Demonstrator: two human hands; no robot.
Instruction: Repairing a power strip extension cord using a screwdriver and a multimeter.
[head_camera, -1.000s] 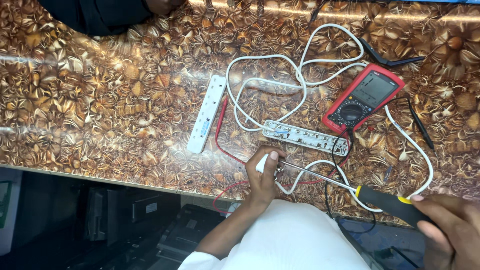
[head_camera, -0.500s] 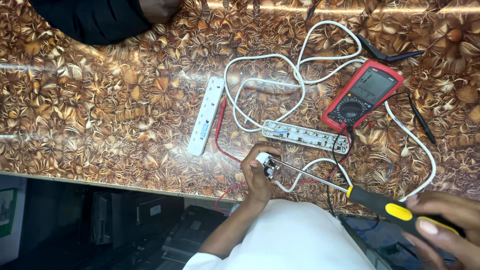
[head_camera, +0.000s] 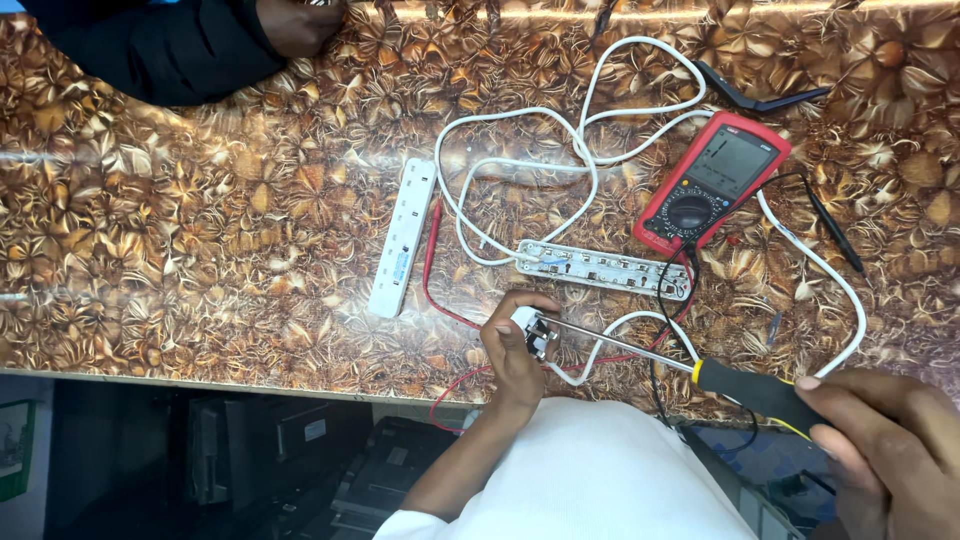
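Plug (head_camera: 534, 328) — small, white, metal-pinned — pinched in left hand (head_camera: 515, 350) fingers.

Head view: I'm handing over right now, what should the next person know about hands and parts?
Left hand grips the white plug at the table edge.
Right hand holds the screwdriver, tip in the plug.
Opened power strip base lies beside the multimeter; its cover lies apart, left.
Done: strip opened. Left: plug and cover.

Left hand (head_camera: 515, 355) and forearm bare, lower centre of frame; white short sleeve at bottom edge. Right hand (head_camera: 885, 440) bare, lower right corner; no rings visible.
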